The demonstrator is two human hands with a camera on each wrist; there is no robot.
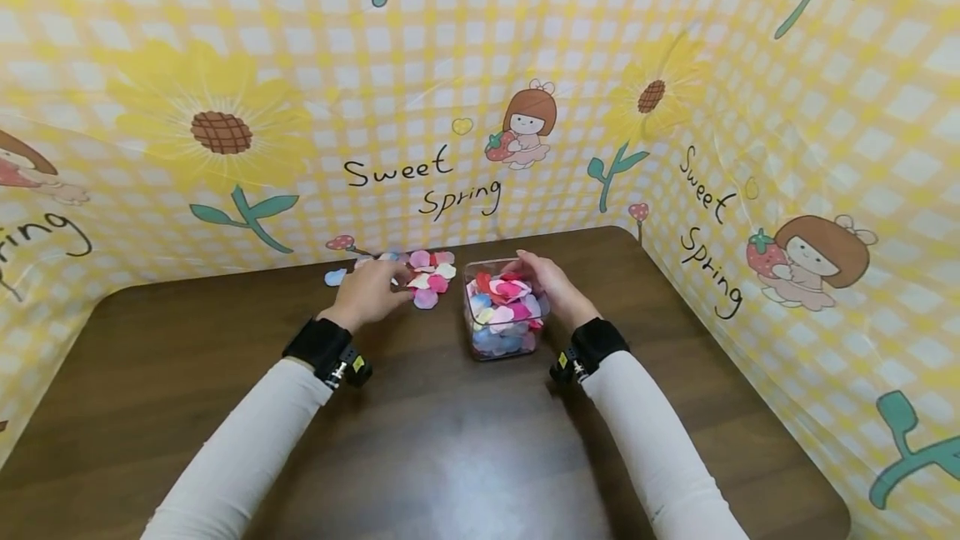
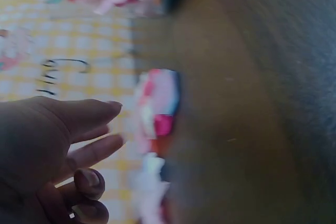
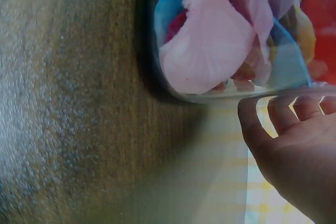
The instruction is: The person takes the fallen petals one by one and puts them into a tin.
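A clear plastic box [image 1: 504, 342] filled with colourful fabric petals stands on the table. My right hand [image 1: 551, 286] lies against its right side, fingertips at the wall and one reaching the far corner near the rim. In the right wrist view, the fingers [image 3: 283, 116] touch the outside of the box, and a large pink petal [image 3: 207, 40] shows through it. My left hand [image 1: 369, 290] is over the table beside a loose pile of petals [image 1: 426, 298]. In the left wrist view its thumb and forefinger are apart with nothing between them, the other fingers bent.
The brown table [image 1: 420, 432] has a back edge close behind the petals. A yellow checked cloth [image 1: 360, 65] with printed flowers hangs behind and to the right. One pale blue petal [image 1: 334, 277] lies left of the left hand.
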